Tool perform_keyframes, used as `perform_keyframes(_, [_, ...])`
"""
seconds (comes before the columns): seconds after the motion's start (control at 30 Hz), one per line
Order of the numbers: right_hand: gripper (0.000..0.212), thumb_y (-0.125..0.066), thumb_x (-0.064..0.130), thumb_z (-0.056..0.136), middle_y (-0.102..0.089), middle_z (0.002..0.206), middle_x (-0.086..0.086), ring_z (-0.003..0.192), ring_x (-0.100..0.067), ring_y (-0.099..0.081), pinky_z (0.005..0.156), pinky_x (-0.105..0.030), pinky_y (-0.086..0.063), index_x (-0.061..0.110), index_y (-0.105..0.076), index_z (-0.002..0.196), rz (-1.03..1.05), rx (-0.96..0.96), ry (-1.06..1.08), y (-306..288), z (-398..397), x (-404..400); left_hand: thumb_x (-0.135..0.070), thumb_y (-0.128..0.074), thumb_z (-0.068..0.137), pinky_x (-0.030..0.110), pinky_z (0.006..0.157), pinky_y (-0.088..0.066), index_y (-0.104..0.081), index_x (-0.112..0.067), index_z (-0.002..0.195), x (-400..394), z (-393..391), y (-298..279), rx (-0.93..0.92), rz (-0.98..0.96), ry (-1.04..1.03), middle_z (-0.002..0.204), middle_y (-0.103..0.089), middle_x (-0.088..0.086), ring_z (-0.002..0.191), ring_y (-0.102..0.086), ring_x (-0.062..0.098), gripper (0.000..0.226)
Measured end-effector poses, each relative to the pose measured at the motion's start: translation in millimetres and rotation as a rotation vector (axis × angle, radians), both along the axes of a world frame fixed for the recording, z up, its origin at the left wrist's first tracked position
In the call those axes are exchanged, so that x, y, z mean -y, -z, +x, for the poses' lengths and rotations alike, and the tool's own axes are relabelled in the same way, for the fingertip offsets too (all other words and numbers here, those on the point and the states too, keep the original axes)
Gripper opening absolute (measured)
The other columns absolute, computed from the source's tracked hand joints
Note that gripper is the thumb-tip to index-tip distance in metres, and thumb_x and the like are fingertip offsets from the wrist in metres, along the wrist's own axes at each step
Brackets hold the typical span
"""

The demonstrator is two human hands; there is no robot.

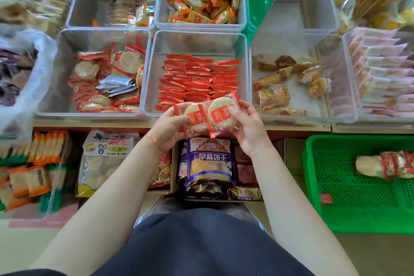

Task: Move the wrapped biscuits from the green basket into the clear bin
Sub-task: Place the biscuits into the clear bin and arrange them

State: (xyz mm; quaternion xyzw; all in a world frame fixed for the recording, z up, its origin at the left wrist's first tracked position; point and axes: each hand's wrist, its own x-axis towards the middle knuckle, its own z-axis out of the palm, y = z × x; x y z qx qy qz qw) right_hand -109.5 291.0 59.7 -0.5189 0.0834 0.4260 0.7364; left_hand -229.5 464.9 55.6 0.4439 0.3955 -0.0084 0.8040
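Head view is showing both hands meeting just in front of the clear bin (197,40), sharing a small fan of wrapped biscuits (206,116). The left hand (167,129) is pinching the packets at their 9 o'clock edge, and the right hand (247,127) is curling its fingers (243,108) round the 3 o'clock side. The packets are hovering over the bin's near rim, with rows of red packs (197,80) already lying inside. More biscuits (385,164) are still waiting in the green basket (318,186) at 3 o'clock. The wrappers look slick, so a loose pinch is likely risking one packet sliding out and falling onto the shelf goods below. Releasing too near the rim could be leaving packets balanced on the edge, and a careless drop could be scattering the neat rows or cracking the brittle rounds.
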Motion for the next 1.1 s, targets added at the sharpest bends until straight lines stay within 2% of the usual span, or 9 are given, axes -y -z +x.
perform_keyframes(0.13, [0.032, -0.073, 0.007, 0.084, -0.070, 0.102, -0.004, 0.092, -0.018, -0.068, 0.069, -0.027, -0.053, 0.016, -0.056, 0.109, -0.089, 0.086, -0.030, -2, -3, -17, 0.004, -0.054, 0.086, 0.040, 0.074, -0.056, -0.063, -0.018, 0.116, -9, 6, -5, 0.041, -0.024, -0.038, 0.101, -0.069, 0.011, 0.088, -0.066, 0.023, 0.038])
perform_keyframes(0.33, [0.037, -0.080, 0.023, 0.080, -0.070, 0.105, -0.005, 0.095, -0.016, -0.068, 0.078, -0.027, -0.057, 0.018, -0.060, 0.110, -0.350, 0.443, -0.099, -12, -6, -61, -0.022, -0.040, 0.090, 0.041, 0.068, -0.056, -0.065, -0.012, 0.111, -41, 30, -19, -0.027, -0.081, -0.041, 0.103, -0.061, 0.014, 0.079, -0.063, 0.023, 0.034])
perform_keyframes(0.5, [0.040, -0.079, 0.020, 0.081, -0.062, 0.110, -0.004, 0.100, -0.020, -0.065, 0.080, -0.034, -0.060, 0.020, -0.055, 0.112, -0.390, 0.500, -0.136, -14, -8, -105, -0.064, -0.033, 0.095, 0.049, 0.094, -0.052, -0.066, -0.011, 0.122, -75, 33, -24, 0.027, -0.114, 0.070, 0.116, -0.069, 0.015, 0.105, -0.067, 0.030, 0.068])
perform_keyframes(0.67, [0.057, -0.080, 0.042, 0.076, -0.067, 0.119, -0.003, 0.108, -0.016, -0.066, 0.099, -0.038, -0.052, 0.022, -0.055, 0.124, -0.357, 0.317, -0.330, -13, 3, -137, -0.042, -0.047, 0.099, 0.037, 0.078, -0.057, -0.070, -0.016, 0.095, -107, 38, -22, -0.006, 0.048, 0.056, 0.086, -0.075, 0.007, 0.075, -0.072, 0.017, 0.035])
perform_keyframes(0.8, [0.071, -0.080, 0.057, 0.068, -0.069, 0.119, 0.003, 0.110, -0.014, -0.065, 0.098, -0.038, -0.052, 0.020, -0.061, 0.126, -0.438, 0.385, -0.344, -12, 14, -162, -0.049, -0.050, 0.096, 0.032, 0.070, -0.059, -0.070, -0.013, 0.103, -132, 51, -22, 0.017, 0.091, 0.110, 0.091, -0.074, 0.007, 0.082, -0.073, 0.020, 0.042])
perform_keyframes(0.87, [0.054, -0.079, 0.051, 0.074, -0.069, 0.116, 0.001, 0.107, -0.013, -0.066, 0.095, -0.035, -0.053, 0.021, -0.064, 0.116, -0.442, 0.411, -0.293, -9, 24, -171, -0.051, -0.061, 0.089, 0.036, 0.073, -0.056, -0.064, -0.014, 0.118, -147, 59, -14, 0.021, 0.111, 0.130, 0.101, -0.073, 0.006, 0.096, -0.070, 0.026, 0.048])
perform_keyframes(0.93, [0.037, -0.076, 0.036, 0.083, -0.069, 0.112, -0.004, 0.098, -0.016, -0.068, 0.084, -0.036, -0.058, 0.018, -0.061, 0.112, -0.397, 0.351, -0.205, -6, 36, -179, -0.030, -0.066, 0.090, 0.037, 0.065, -0.056, -0.062, -0.017, 0.118, -159, 64, -12, 0.085, 0.101, 0.129, 0.095, -0.072, 0.002, 0.087, -0.069, 0.023, 0.031])
perform_keyframes(1.0, [0.038, -0.076, 0.033, 0.083, -0.069, 0.111, -0.008, 0.095, -0.021, -0.069, 0.083, -0.044, -0.059, 0.015, -0.060, 0.112, -0.387, 0.327, -0.162, -3, 49, -189, -0.014, -0.069, 0.088, 0.034, 0.055, -0.057, -0.060, -0.017, 0.116, -170, 70, -9, 0.136, 0.095, 0.117, 0.093, -0.070, 0.004, 0.081, -0.069, 0.022, 0.030])
perform_keyframes(1.1, [0.042, -0.078, 0.037, 0.077, -0.072, 0.108, -0.007, 0.099, -0.022, -0.070, 0.093, -0.047, -0.055, 0.017, -0.063, 0.111, -0.454, 0.390, -0.235, 3, 63, -205, -0.013, -0.080, 0.078, 0.036, 0.060, -0.058, -0.062, -0.020, 0.105, -183, 84, 1, 0.136, 0.284, 0.064, 0.093, -0.067, 0.007, 0.083, -0.067, 0.026, 0.033])
